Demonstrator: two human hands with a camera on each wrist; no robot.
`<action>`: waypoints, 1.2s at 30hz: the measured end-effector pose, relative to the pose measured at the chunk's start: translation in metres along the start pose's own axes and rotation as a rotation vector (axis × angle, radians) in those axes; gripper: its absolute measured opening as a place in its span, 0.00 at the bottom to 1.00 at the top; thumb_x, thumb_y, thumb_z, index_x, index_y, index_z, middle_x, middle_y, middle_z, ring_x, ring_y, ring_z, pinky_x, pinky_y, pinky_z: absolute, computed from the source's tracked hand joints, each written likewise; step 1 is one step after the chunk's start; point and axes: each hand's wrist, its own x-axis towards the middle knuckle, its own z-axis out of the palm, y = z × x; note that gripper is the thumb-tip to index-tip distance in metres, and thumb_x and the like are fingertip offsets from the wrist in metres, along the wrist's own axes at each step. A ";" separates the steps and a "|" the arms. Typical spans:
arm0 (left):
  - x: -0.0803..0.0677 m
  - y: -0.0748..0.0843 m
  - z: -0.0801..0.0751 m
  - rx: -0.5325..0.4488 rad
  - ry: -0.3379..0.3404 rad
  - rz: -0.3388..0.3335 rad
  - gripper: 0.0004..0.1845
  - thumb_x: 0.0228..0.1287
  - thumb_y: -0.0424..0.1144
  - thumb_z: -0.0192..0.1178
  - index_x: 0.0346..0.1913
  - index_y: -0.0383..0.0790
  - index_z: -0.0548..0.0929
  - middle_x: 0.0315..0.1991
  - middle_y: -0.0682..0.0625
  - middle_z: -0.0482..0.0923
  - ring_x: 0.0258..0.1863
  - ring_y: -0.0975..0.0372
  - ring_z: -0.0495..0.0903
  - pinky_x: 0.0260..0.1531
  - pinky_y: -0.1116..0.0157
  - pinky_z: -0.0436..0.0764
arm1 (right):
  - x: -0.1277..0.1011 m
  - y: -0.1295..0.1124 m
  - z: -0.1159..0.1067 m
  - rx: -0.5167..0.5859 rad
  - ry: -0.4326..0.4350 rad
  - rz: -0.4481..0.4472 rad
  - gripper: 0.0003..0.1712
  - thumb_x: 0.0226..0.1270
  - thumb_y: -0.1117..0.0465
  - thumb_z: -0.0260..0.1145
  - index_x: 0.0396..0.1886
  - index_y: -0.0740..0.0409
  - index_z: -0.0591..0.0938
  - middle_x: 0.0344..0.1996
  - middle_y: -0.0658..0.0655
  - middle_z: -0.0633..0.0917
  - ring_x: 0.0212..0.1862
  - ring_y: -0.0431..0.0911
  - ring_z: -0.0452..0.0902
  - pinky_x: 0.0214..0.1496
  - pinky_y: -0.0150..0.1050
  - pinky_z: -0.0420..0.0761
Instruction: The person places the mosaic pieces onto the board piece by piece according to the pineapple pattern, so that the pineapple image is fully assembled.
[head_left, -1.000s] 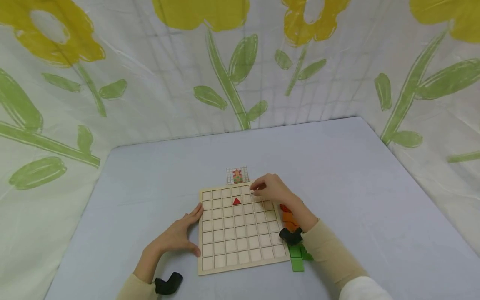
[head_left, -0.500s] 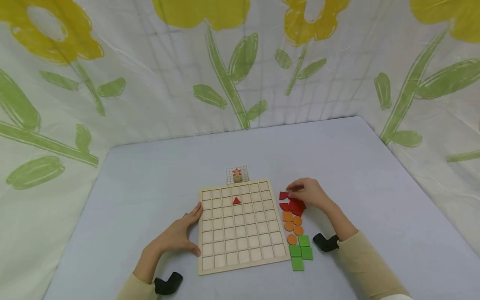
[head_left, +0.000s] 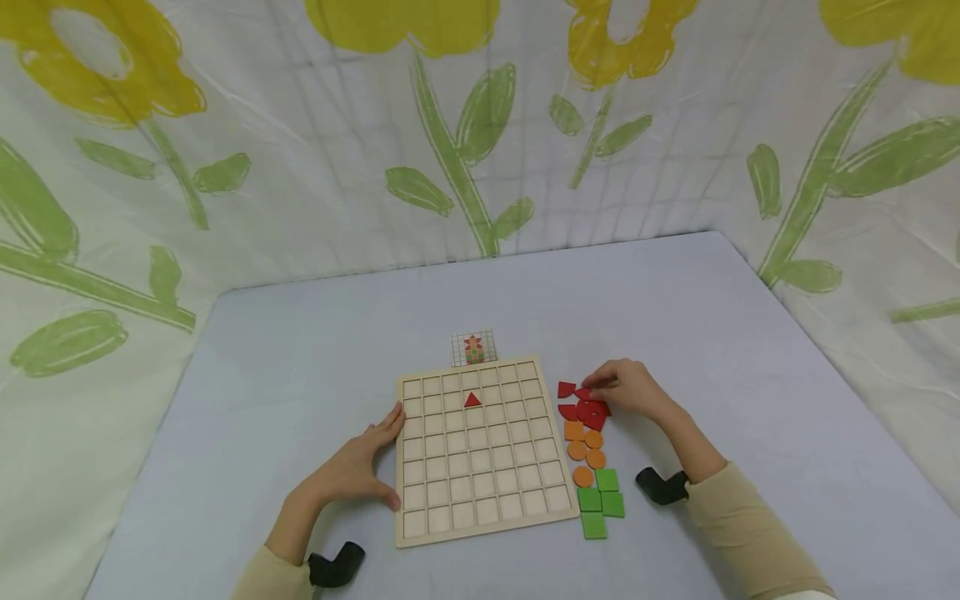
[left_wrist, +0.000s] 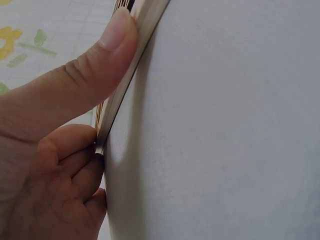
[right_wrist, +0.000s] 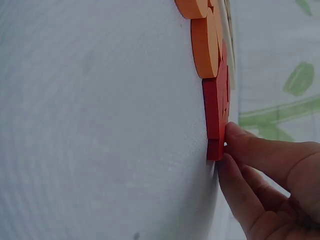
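Right hand (head_left: 626,387) pinches a red piece (head_left: 592,402) beside the board (head_left: 480,533)
Left hand (head_left: 360,467) lies flat, fingers straight, against the board's left edge; the pieces sit right of it

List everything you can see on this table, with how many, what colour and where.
Grid board: one, pale wood, middle of the table.
Red triangle: one, in a cell near the board's far edge.
Pattern card: one, small, just beyond the board's far edge.
Red pieces: several, clustered right of the board; exact count unclear.
Orange pieces: five, mostly round, nearer than the red ones.
Green squares: four, by the board's near right corner.
Table: one, light grey-blue cover.
Backdrop: white cloth, yellow flowers, green leaves.
Left hand: rests against the board's left edge.
Right hand: fingers on a red piece.
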 end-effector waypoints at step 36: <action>0.000 0.001 0.001 -0.004 0.007 0.005 0.67 0.26 0.46 0.82 0.71 0.23 0.56 0.74 0.32 0.47 0.70 0.35 0.52 0.68 0.40 0.55 | -0.004 -0.001 0.000 0.143 0.069 0.180 0.10 0.63 0.66 0.66 0.42 0.66 0.87 0.42 0.64 0.85 0.44 0.54 0.76 0.41 0.40 0.81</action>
